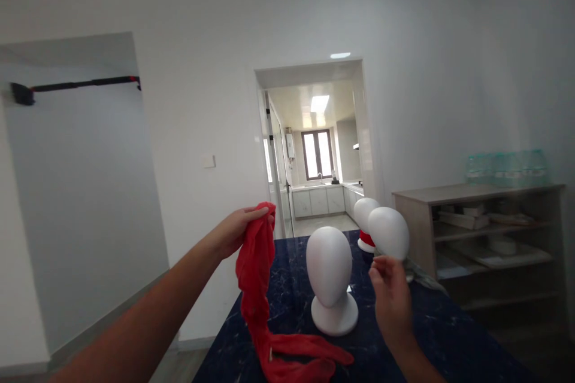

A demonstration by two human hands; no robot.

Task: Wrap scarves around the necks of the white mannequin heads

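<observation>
My left hand (240, 228) is raised over the table's left edge and closed on the top of a long red cloth (257, 287). The cloth hangs down and its lower end lies bunched on the dark blue marbled table (449, 335). My right hand (390, 294) is lifted right of a white foam mannequin head (330, 278) that stands on its round base at the table's middle. Its fingers are curled loosely and I see nothing in them. Two more white heads (389, 232) stand behind, the far one with a red band at its base.
A wooden shelf unit (485, 233) with boxes and trays stands at the right, with pale green bottles (507, 167) on top. A doorway (314, 149) behind the table opens onto a kitchen. A black bar (81, 85) is fixed high on the left wall.
</observation>
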